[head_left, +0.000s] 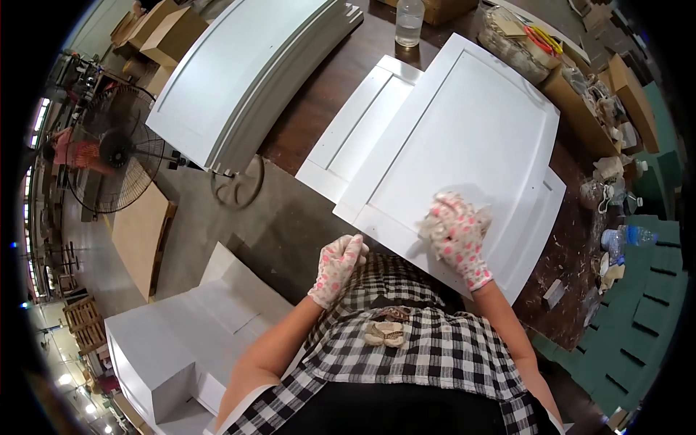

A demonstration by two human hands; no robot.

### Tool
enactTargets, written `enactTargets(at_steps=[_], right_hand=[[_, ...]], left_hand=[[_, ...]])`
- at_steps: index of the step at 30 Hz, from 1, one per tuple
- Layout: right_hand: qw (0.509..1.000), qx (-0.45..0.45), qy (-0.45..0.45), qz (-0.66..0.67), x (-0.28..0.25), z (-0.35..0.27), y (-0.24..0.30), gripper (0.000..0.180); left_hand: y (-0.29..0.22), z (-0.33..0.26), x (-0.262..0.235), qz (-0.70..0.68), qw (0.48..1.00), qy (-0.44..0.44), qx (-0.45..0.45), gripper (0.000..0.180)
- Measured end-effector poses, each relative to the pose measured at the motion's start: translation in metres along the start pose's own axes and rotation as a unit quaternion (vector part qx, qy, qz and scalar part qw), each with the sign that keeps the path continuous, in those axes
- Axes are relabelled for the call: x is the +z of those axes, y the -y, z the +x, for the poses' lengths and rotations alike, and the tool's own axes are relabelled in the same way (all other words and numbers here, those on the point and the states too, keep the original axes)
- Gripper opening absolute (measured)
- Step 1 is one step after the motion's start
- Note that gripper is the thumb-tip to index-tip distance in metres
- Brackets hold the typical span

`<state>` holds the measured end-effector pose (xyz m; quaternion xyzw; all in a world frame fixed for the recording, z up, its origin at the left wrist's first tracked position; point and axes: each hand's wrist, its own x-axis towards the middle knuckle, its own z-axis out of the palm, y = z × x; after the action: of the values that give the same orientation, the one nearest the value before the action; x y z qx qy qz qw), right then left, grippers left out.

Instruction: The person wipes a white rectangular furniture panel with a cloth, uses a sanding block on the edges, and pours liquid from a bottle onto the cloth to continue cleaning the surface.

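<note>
A white recessed panel (464,123) lies on top of other white panels on the dark brown table, its near edge toward me. My right hand (460,235), in a white glove with pink dots, presses a crumpled pale rag (431,226) onto the panel's near part. My left hand (339,270), gloved alike, is closed by the panel's near left corner. Its fingertips are close to the edge; whether they touch it or hold anything is hidden. Beneath, a second white panel (362,123) sticks out to the left.
Stacked curved white panels (239,72) stand at the table's far left. A clear bottle (409,25) stands at the back. Boxes of clutter (580,101) line the right side. A fan (116,148) and a large white piece (181,333) are on the left.
</note>
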<state>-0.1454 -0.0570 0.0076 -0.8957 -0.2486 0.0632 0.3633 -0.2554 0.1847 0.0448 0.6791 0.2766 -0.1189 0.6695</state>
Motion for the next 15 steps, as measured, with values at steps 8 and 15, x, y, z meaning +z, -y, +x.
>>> enactTargets(at_steps=[8,15], right_hand=[[0.980,-0.187,0.054,-0.037,0.009,-0.001,0.071,0.044],[0.983,-0.004,-0.108,-0.148,-0.062,-0.090,-0.017,0.039]], left_hand=[[0.038,0.031,0.019,0.039,0.987,0.080,0.136,0.024],[-0.001,0.009,0.031,-0.177,0.981,0.041,-0.066,0.034]])
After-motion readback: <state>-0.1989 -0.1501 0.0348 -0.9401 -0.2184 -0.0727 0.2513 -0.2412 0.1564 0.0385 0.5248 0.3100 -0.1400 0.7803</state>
